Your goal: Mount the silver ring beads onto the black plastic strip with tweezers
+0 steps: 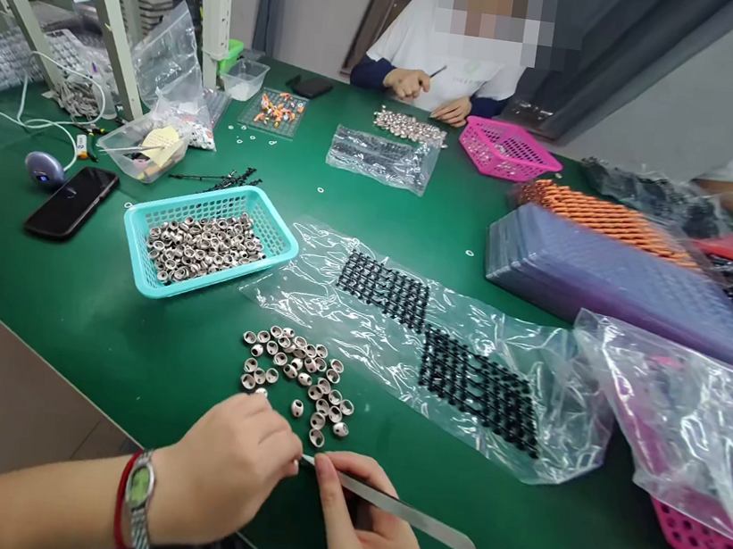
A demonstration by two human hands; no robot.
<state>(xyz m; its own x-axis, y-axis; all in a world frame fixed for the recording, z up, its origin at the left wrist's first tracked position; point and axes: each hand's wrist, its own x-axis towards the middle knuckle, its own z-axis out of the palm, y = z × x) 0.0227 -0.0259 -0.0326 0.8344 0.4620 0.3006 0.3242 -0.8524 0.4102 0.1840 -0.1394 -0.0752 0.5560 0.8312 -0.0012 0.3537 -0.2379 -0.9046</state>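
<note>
My right hand (367, 527) is closed on a pair of metal tweezers (421, 520), whose tips point left toward my other hand. My left hand (234, 460), with a watch and red band at its wrist, pinches something at the tweezer tips; the fingers hide most of it. Just beyond both hands lies a loose spread of small silver ring-like metal parts (300, 365). More such parts fill a turquoise basket (143, 277) farther back on the left. To the right, black bead-like strips (479, 388) lie in rows on a clear plastic bag (357, 345).
A phone (72, 201) lies left of the basket. Stacked clear trays (609, 279) and a bag-covered pink basket (702, 544) stand at right. Across the green table (188, 395), a co-worker (428, 58) handles silver parts beside another pink basket (504, 153).
</note>
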